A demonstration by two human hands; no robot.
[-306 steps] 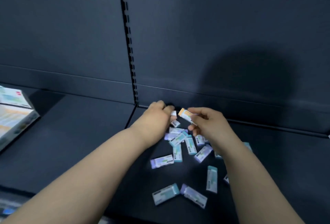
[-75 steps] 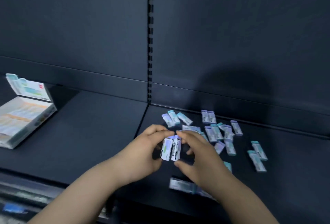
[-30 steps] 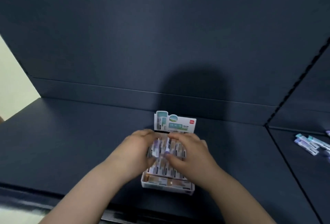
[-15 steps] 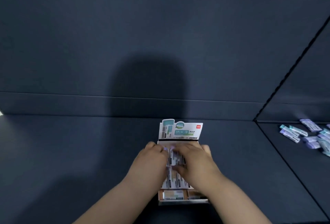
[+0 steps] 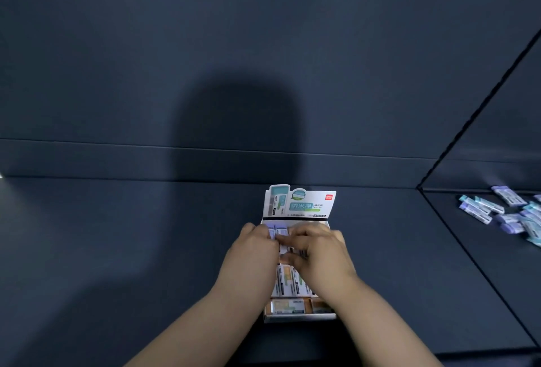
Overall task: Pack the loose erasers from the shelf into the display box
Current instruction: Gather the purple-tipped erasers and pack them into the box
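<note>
Shelf point(image 5: 117, 249) and back panel point(image 5: 263, 30): flat dark navy, plain. Display box point(image 5: 298, 317), lower centre: white walls; its upright flap point(image 5: 300, 202) is white with teal and green print and a small red logo at top right. Erasers in the box point(image 5: 288, 281): white sleeves with orange and green blocks. Loose erasers point(image 5: 509, 214), right edge: white sleeves with teal or lilac ends.
</note>
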